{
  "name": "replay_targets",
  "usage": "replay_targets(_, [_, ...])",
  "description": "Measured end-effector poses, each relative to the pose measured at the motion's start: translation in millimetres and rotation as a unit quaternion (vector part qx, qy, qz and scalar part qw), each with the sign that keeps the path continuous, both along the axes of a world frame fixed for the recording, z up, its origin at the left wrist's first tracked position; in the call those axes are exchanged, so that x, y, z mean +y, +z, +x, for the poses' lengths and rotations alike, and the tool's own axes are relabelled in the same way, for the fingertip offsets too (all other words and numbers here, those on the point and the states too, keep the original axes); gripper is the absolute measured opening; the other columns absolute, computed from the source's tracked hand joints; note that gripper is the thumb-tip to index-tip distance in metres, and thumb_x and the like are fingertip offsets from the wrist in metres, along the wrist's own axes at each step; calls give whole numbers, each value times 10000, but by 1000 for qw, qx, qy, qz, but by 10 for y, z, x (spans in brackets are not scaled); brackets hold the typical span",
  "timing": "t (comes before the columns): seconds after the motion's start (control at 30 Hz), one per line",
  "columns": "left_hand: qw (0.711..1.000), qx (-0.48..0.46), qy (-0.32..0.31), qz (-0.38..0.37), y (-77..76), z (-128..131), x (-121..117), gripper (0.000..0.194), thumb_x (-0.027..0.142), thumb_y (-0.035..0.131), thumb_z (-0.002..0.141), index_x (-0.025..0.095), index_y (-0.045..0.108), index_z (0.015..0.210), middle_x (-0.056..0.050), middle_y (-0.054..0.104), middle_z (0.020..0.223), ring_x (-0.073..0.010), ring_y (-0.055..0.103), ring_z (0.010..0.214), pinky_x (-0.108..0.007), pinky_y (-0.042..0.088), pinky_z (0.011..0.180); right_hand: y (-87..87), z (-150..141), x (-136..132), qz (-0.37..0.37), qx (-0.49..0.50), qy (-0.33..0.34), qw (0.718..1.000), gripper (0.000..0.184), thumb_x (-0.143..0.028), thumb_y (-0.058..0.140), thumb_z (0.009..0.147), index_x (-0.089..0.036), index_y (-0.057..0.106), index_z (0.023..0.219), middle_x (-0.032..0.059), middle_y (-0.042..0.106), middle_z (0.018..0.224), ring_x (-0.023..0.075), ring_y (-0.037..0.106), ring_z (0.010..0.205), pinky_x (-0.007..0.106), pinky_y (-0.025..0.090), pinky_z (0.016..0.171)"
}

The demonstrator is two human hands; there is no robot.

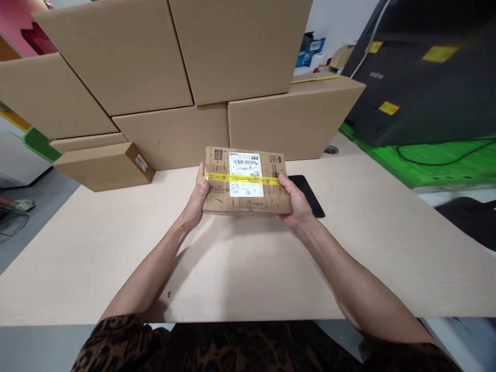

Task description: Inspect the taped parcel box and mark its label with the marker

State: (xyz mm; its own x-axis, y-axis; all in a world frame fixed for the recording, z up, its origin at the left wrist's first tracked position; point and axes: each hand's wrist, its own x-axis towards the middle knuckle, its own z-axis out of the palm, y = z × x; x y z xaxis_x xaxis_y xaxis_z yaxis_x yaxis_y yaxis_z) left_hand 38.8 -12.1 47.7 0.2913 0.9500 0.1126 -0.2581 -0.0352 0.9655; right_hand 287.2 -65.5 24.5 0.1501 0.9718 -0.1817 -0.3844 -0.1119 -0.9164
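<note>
A flat brown cardboard box [217,199] is held between my two hands over the middle of the table. It carries a white shipping label [246,165] with barcodes, and a strip of yellow tape [267,181] runs across its face. My left hand [197,199] grips the box's left edge, thumb on the front. On the opposite edge, my right hand [296,202] is closed the same way, its thumb by the tape's end. Most of the fingers are hidden behind the box. A black flat object [310,196] lies on the table just past my right hand, partly covered by it.
Large cardboard boxes [240,49] stand stacked along the back of the table [116,248]. A smaller carton [98,168] with a label sits at the left. To the right, a dark printer box [411,77] rests on a green surface [391,160].
</note>
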Motion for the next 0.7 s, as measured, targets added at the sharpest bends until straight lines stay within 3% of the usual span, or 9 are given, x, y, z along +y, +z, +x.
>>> replay_targets(0.1, [999,12,-43,-12,-2,2,-6,934,596,850,798,348,445,1602,-73,609,1581,-330,548,1499,-460,468,1223,-28,3,25,-15,18,-34,999,591,-657,624,868,-266,705,1304,77,855,1040,337,805,1056,547,648,913])
replay_targets(0.2, [998,7,-18,-63,9,19,-30,974,445,879,752,296,429,1603,-91,693,1471,-342,631,1406,-461,509,1175,-82,-27,48,0,17,-64,998,543,-671,655,852,-272,741,1211,63,854,1032,322,804,1044,507,649,897])
replay_targets(0.33, [995,1,10,-100,-3,16,-97,855,379,868,713,235,534,1487,-96,771,1315,-333,725,1244,-449,583,1063,-157,-112,61,49,11,-88,995,493,-640,712,810,-273,751,1138,51,840,1120,303,777,1122,462,638,922])
replay_targets(0.47, [992,0,56,-111,1,-50,-117,676,335,876,648,184,660,1271,-84,815,1170,-313,778,1072,-404,633,917,-176,-135,87,68,-21,-66,995,490,-680,710,793,-258,747,1039,66,824,1114,287,758,1135,450,620,948])
replay_targets(0.63, [989,5,83,-118,48,-160,-21,554,287,896,583,183,716,1097,-54,833,1067,-268,785,960,-319,620,774,-75,350,156,80,-149,-188,968,453,-595,759,744,-256,742,1044,37,789,1082,216,733,1004,363,599,879])
replay_targets(0.7, [988,-3,91,-127,49,-189,15,550,274,897,558,183,720,1071,-44,833,1031,-253,782,940,-291,604,746,-27,634,169,95,-250,-242,933,450,-564,655,827,-238,717,1131,51,775,1086,207,723,942,364,594,845])
